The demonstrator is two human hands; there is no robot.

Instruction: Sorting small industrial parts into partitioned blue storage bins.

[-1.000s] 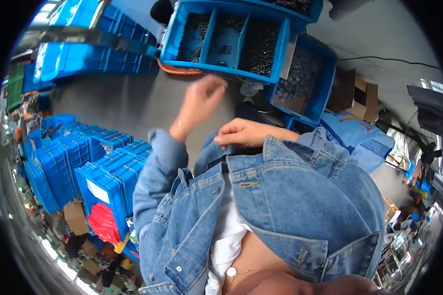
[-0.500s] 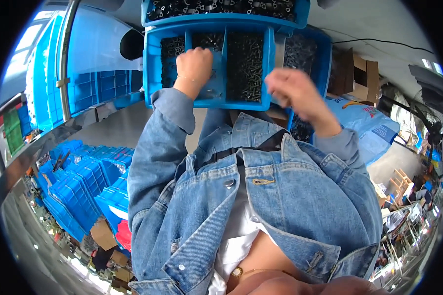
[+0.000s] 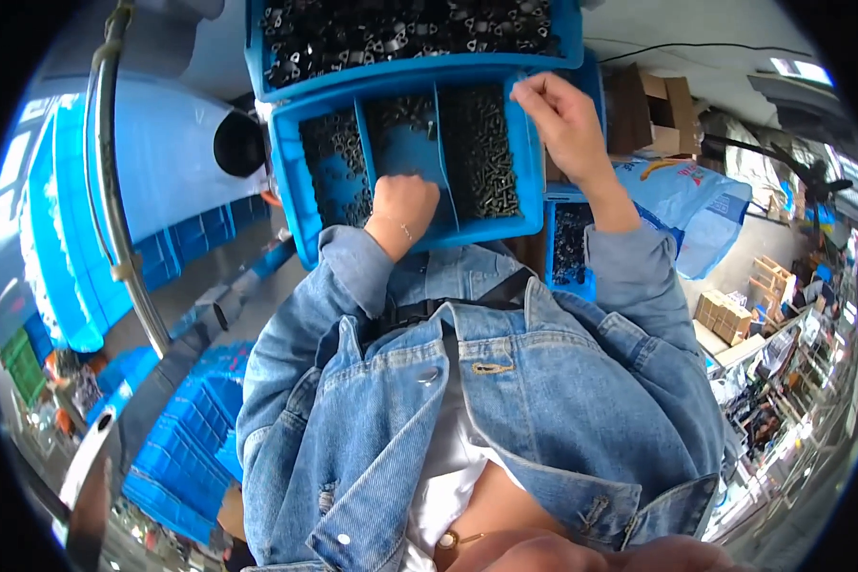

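Note:
A blue divided bin [image 3: 300, 238] lies in front of me, split into three compartments. Small dark metal parts [image 3: 338, 143] fill part of the left one, a few dark pieces gather at the far end of the middle one, and dark screws [image 3: 486, 157] heap up in the right one. Over the near part of the middle compartment, my left hand [image 3: 407, 205] is closed, knuckles up, its fingertips hidden. My right hand [image 3: 564, 124] is raised by the bin's right rim, thumb and fingers pinched together; whatever they hold is too small to make out.
Behind the divided bin stands another blue bin [image 3: 415, 65] of black and silver parts. A smaller blue bin [image 3: 569, 253] with dark parts sits at the right, near a cardboard box [image 3: 672, 114] and a blue-white sack [image 3: 696, 205]. At left are a metal pole [image 3: 114, 172] and stacked blue crates [image 3: 186, 448].
My left hand has come toward me and slightly right, still closed. My right hand has lifted farther away from my body, beside the rim. The whole view has shifted.

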